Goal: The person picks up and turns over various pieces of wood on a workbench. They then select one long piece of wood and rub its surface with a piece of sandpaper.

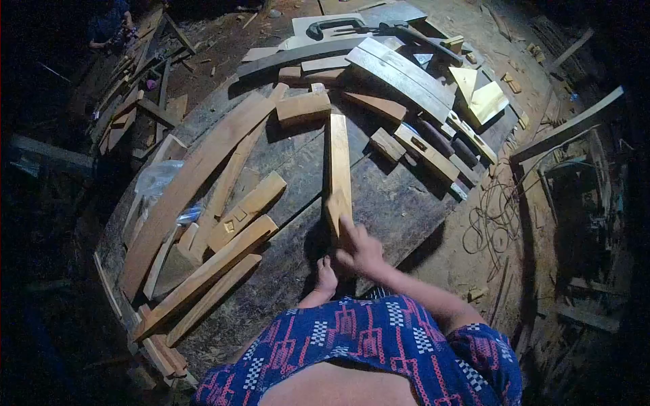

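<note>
Here the right hand (359, 247) reaches forward over a dark round platform (399, 203) and rests on the near end of a plank (338, 169). The fingers are spread apart, with one fingertip (346, 223) laid on the wood and nothing clamped. The left hand is out of sight. The plank lies flat near the middle of the platform. Its long axis runs almost straight away from the person, the near end under the hand and the far end pointing at a short block (303, 107), stopping just short of it. A bare foot (326, 274) stands just left of the hand, close to the plank's near end. To the left a long curved board (193, 179) sweeps diagonally, with shorter sticks (247, 210) beside it and a clear plastic bag (159, 177) at its edge. Further off lie bowed slats (399, 71), a saw (333, 27) and a pale wedge (482, 100). A tangle of wire (494, 216) sits on the ground to the right. Another person (108, 24) is dimly visible at the far left. A blue patterned cloth (365, 338) fills the bottom of the view.
</note>
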`<state>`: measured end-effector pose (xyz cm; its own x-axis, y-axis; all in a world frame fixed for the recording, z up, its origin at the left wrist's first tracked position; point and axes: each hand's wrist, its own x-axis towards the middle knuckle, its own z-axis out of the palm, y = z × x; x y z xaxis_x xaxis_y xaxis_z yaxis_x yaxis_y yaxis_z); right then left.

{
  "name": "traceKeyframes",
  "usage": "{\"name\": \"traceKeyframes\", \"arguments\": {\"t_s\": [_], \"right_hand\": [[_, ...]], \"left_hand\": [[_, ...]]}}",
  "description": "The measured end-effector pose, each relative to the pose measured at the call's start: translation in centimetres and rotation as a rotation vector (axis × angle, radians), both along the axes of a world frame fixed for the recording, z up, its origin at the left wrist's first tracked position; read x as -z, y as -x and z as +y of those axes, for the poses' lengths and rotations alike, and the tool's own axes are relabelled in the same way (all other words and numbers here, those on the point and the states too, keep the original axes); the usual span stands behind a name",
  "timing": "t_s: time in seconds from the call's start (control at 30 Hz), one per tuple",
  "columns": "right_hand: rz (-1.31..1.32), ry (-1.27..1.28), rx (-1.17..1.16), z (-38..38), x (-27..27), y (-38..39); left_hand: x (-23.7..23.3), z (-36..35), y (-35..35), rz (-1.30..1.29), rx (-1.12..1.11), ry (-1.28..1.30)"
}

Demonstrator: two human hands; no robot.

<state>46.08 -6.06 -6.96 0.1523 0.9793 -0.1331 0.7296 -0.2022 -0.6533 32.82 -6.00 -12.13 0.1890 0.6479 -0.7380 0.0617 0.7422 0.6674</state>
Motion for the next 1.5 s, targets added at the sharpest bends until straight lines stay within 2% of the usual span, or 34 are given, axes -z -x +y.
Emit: {"name": "traceKeyframes", "arguments": {"t_s": [0.07,0.13,0.23,0.27,0.33,0.4,0.43,0.47,0.57,0.6,0.7,0.77,0.8,0.9,0.97,1.07,1.1,1.17,1.2,1.23,1.27,1.3,1.33,1.37,1.43,1.5], "right_hand": [[0.074,0.032,-0.012,-2.1,-0.7,0.7],[0.13,0.025,0.004,-1.1,0.1,0.5],[-0.004,-0.154,0.246,6.8,2.2,-1.8],[-0.005,-0.072,0.295,10.7,2.1,-3.5],[-0.043,-0.067,0.304,17.6,3.2,-6.9],[-0.065,-0.028,0.288,20.5,3.8,-8.3],[-0.142,-0.027,0.294,21.2,3.9,-8.4],[-0.225,-0.028,0.298,21.7,3.7,-8.4],[-0.097,0.108,0.304,17.4,0.8,-6.2],[-0.079,0.077,0.244,14.6,0.6,-5.0],[-0.027,0.041,0.019,3.9,0.0,-1.1],[0.02,0.146,-0.113,-0.9,-2.0,0.4],[0.063,0.089,-0.108,-2.2,-1.8,0.9],[0.036,-0.004,-0.03,0.1,-0.2,0.0],[0.018,-0.093,0.21,6.2,1.3,-1.9],[-0.052,-0.021,0.318,16.9,2.8,-7.3],[-0.111,0.011,0.347,18.9,2.6,-8.1],[-0.118,0.009,0.345,18.7,2.3,-7.8],[-0.128,0.011,0.338,18.3,1.5,-7.4],[-0.11,0.048,0.316,16.3,0.9,-6.4],[-0.201,-0.128,0.25,13.6,2.9,-5.2],[-0.009,-0.012,0.198,10.6,1.5,-3.9],[0.036,-0.131,0.147,6.9,2.5,-2.3],[0.007,-0.012,0.078,4.0,0.6,-1.1],[0.094,-0.023,-0.03,-0.3,0.0,0.2],[0.108,0.094,-0.044,-0.2,-0.7,-0.1]], "left_hand": [[0.4,-0.3,0.0,-0.006,-0.028,-0.001],[0.7,-0.2,0.0,-0.002,-0.042,-0.006],[-0.7,0.0,-0.3,0.02,-0.021,0.023],[-1.4,0.3,-0.7,0.029,-0.014,0.034],[-2.8,0.4,-0.6,0.066,0.0,0.022],[1.7,-0.4,0.3,0.069,0.04,-0.185],[3.2,-0.6,0.5,0.056,0.065,-0.401],[3.0,-0.3,0.7,0.047,0.114,-0.423],[1.7,-0.5,-0.1,-0.037,-0.01,-0.302],[1.6,-0.6,0.0,-0.042,-0.013,-0.297],[1.9,-0.7,0.4,-0.033,-0.078,0.027],[2.4,-0.7,0.3,-0.043,-0.143,0.034],[2.6,-0.8,0.2,-0.045,-0.161,0.017],[2.5,-0.7,0.1,-0.027,-0.132,-0.011],[1.5,-0.2,0.1,-0.005,-0.072,-0.004],[-0.9,0.6,-0.1,0.038,0.021,-0.02],[0.6,0.1,0.0,0.037,0.024,-0.023],[4.6,-0.8,0.4,0.138,0.012,-0.534],[3.1,-0.5,0.2,0.129,0.009,-0.537],[1.5,-0.3,0.2,0.063,0.035,-0.299],[-0.4,0.0,0.2,0.02,0.06,-0.06],[-0.7,0.1,0.1,0.01,0.062,0.031],[-0.6,0.2,0.1,0.004,0.049,0.038],[-0.4,0.0,0.1,0.003,0.029,0.04],[0.4,-0.2,0.1,0.003,-0.007,0.024],[0.7,-0.1,0.1,0.016,-0.025,0.006]]}}
